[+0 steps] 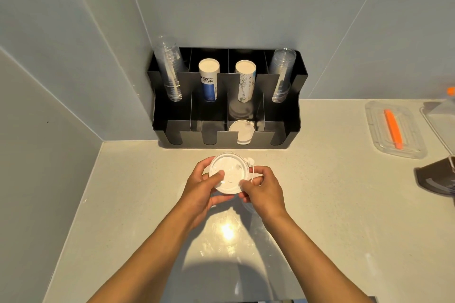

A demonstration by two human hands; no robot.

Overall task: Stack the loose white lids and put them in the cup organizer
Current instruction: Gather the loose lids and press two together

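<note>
i see a stack of white lids [227, 172] at the centre of the frame, round, translucent white, with small tabs sticking out on its right side. my left hand [202, 188] and right hand [263, 192] both close around its rim, thumbs pressed on top, holding it just above the pale tabletop [332, 204]. open tabletop lies below and to both sides of the hands; grey walls meet in a corner at upper left. just above centre sits the black cup organizer [227, 98] against the wall. its back row holds clear cups [171, 71] at left, two paper cup stacks [209, 79] in the middle, more clear cups at right. a front compartment right of centre holds white lids [241, 131]. at right edge, a clear tray [394, 128] holds an orange tool [393, 128].
</note>
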